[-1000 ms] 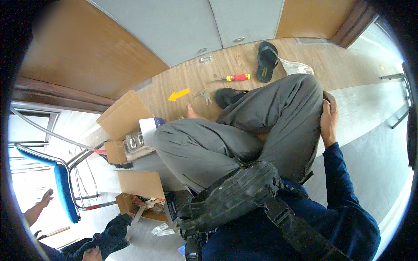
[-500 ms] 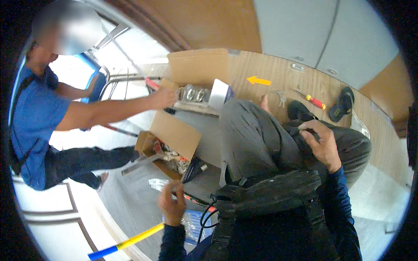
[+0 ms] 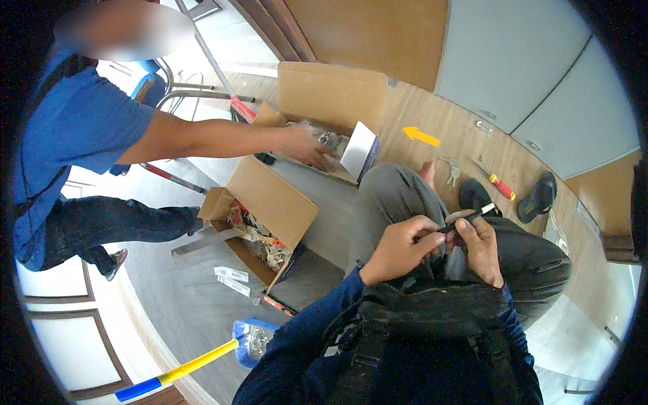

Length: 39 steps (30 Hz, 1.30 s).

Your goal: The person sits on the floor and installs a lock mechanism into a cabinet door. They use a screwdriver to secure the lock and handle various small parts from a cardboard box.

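Note:
Above my lap, my left hand and my right hand meet around a thin black stick-like thing with a white end. My left fingertips pinch its lower left part. The thumb and fingers of my right hand close round it nearer the white end. Its exact kind is too small to tell. Under my hands are my bent legs in grey trousers.
A co-worker's hand reaches into an open cardboard box. Nearer stands another box of mixed parts. A red-yellow screwdriver, keys and sandals lie right. A blue dustpan with a yellow handle lies lower left.
My left hand has moved right from beside the parts box to join my right hand, and both now hold the black stick. The co-worker's hand has gone deeper into the far box.

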Tool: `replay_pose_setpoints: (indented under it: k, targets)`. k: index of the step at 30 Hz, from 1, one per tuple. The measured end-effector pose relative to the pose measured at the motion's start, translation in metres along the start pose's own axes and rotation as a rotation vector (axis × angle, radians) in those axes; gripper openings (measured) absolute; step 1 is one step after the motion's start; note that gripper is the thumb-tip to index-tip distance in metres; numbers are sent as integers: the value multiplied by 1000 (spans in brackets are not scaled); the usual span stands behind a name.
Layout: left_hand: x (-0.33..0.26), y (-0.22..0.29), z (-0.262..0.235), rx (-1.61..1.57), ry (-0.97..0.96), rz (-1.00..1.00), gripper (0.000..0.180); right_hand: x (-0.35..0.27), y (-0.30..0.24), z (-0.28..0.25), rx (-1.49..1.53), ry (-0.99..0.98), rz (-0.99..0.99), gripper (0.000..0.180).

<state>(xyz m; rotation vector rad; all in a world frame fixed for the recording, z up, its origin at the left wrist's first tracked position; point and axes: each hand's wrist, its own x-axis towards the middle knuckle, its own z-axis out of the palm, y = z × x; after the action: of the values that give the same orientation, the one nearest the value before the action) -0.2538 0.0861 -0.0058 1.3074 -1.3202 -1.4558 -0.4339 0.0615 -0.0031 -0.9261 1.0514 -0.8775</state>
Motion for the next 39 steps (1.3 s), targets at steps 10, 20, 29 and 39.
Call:
replay_pose_setpoints:
  k: [10,20,29,39]
  targets:
    - [30,-12,-4,-84,-197,-32,33,9,4,-34,-271,568,-91,24]
    - [82,3,3,102,83,565,21,20,-51,-99,-1564,229,-457,16]
    - [91,-8,3,246,23,503,27,32,-47,-53,-1677,40,-471,20]
    - [98,-17,2,313,-33,399,30,49,-53,-25,-1933,-63,-329,19]
